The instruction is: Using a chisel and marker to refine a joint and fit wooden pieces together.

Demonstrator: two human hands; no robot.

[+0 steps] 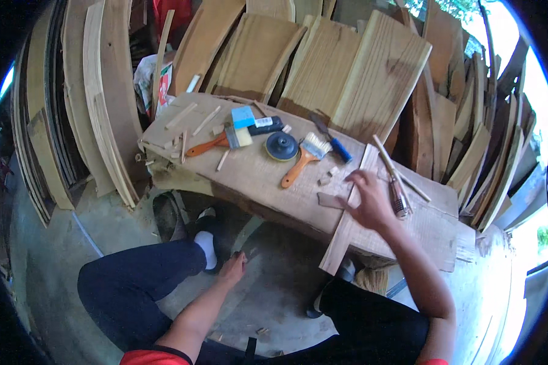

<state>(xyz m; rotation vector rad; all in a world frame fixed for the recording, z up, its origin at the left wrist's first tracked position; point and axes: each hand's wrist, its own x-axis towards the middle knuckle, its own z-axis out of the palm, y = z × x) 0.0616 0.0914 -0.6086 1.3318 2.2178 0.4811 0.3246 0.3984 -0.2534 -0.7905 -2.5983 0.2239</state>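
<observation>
My right hand (pixel 371 202) hovers over the bench top with fingers curved and apart, and nothing shows between them. Below it lies a long pale wood strip (pixel 340 241), whose near end juts past the bench edge. I cannot tell whether the fingertips touch the strip. A flat wood scrap (pixel 330 200) and small wood blocks (pixel 329 176) are left of this hand. To its right rest a thin stick (pixel 415 187) and a slim tool (pixel 399 198) with a pale handle. My left hand (pixel 233 267) hangs low between my knees, its fingers curled; whatever they hold is hidden.
The slab bench (pixel 256 191) carries two paintbrushes (pixel 298 168) (pixel 207 146), a round black sanding pad (pixel 281 146), a blue-handled tool (pixel 341 149), a light-blue piece (pixel 243 117) and loose sticks (pixel 181 115). Tall boards (pixel 377 73) lean behind it; more boards (pixel 112 91) stand at left.
</observation>
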